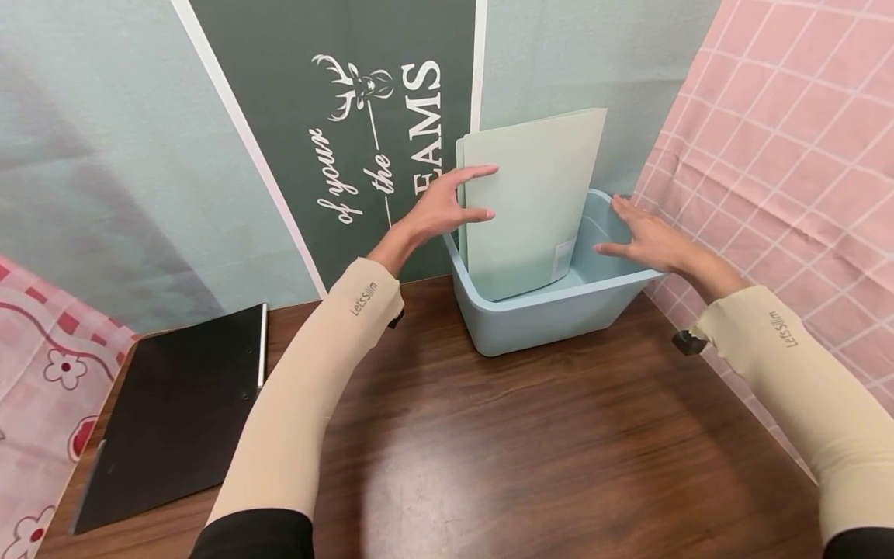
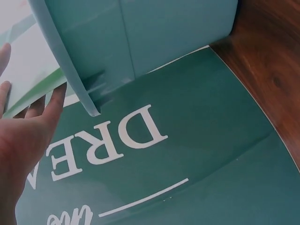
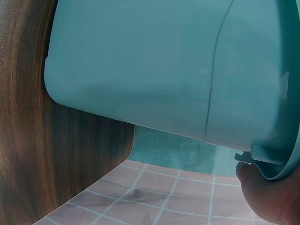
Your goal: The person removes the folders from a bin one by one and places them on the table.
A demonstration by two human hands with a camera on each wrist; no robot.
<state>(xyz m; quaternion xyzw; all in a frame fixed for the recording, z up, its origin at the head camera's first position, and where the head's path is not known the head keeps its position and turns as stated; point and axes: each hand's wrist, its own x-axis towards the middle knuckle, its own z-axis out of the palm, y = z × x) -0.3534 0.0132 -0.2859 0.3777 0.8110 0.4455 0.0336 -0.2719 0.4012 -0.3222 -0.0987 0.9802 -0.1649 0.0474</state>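
Beige arm sleeves (image 1: 300, 396), dark "Let's Slim" lettering (image 1: 364, 299); black upper sleeves (image 1: 254, 534).

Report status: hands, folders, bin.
Left hand around left edge of pale green folders. Right hand on rim of blue bin. Folders standing inside bin. No obstruction visible.

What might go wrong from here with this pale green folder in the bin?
The pale green folder stands well above the bin's rim, so it might flop over if the left hand lets go. The right hand is on the far side's rim; pressing hard there might tip or shift the bin.
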